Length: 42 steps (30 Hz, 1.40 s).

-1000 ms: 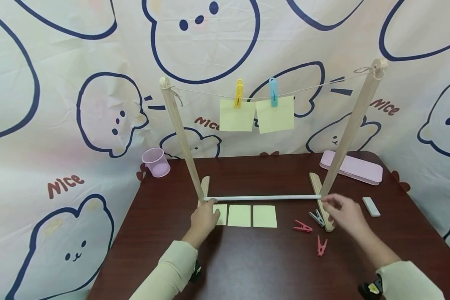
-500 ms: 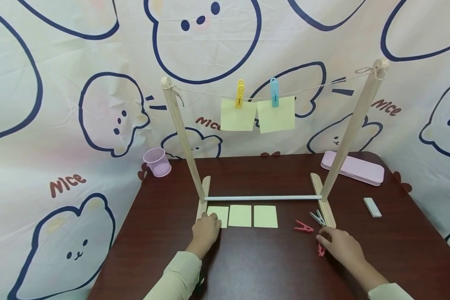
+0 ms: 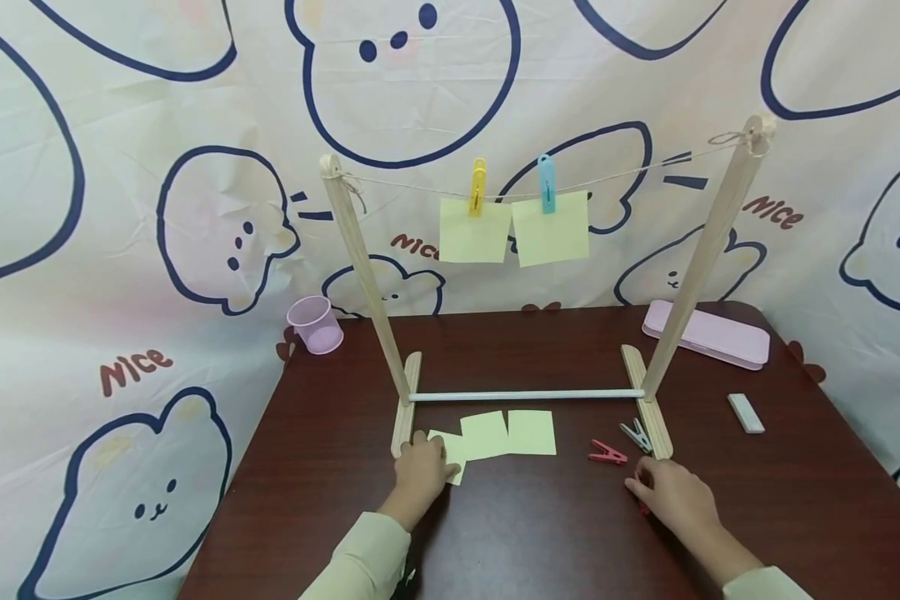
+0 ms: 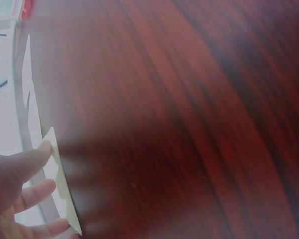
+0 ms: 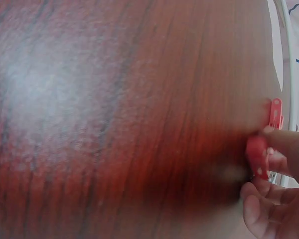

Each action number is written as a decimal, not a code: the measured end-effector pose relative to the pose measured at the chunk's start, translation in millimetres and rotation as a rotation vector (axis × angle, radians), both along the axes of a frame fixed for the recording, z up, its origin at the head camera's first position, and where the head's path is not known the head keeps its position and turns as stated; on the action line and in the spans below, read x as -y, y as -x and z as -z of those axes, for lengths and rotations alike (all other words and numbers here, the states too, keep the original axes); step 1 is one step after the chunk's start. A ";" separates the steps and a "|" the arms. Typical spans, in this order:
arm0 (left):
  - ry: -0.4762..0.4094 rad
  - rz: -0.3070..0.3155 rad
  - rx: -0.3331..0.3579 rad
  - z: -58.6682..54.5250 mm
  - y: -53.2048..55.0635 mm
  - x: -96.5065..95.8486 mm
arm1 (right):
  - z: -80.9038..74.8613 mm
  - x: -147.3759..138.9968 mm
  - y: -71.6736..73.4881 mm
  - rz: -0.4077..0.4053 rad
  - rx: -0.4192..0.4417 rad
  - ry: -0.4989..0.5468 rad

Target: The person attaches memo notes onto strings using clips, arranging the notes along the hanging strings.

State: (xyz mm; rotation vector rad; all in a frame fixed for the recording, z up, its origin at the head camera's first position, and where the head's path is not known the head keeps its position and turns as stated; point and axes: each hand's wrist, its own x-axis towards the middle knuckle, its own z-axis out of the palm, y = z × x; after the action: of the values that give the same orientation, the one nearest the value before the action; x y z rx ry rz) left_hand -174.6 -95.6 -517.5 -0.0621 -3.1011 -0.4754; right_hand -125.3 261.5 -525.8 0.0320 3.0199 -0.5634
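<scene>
In the head view, my left hand has its fingertips on the leftmost pale yellow sticky note, which lies askew on the table. The left wrist view shows thumb and fingers spread over that note. Beside it lie a slightly turned sticky note and a straight one. My right hand pinches a red clothespin between thumb and fingers, just above the tabletop. Another red clothespin and a grey clothespin lie close to that hand.
A wooden frame with a white crossbar carries a string. From it hang two sticky notes under a yellow clothespin and a blue clothespin. A purple cup, pink case and white eraser stand around.
My left hand has come down from the frame's left foot and drawn the leftmost note nearer, turning the middle one too. My right hand has moved from the right foot to the nearest red clothespin.
</scene>
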 end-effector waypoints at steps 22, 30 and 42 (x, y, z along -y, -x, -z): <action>-0.459 0.005 -0.031 0.5 -20.3 6.2 | -34.8 4.0 -2.3 -0.105 0.233 0.630; -0.883 -0.124 0.090 -31.3 -2.1 19.1 | -62.9 7.6 13.6 -0.212 0.442 1.177; -1.387 -0.269 0.128 -117.5 24.9 23.1 | -137.7 42.6 35.0 -0.299 0.281 1.083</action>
State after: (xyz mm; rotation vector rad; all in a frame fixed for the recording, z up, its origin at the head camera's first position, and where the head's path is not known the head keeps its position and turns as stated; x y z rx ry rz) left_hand -199.5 -118.7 -400.0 0.3743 -2.0941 -2.3797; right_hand -160.3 218.9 -388.1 -0.3464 2.0377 -1.8258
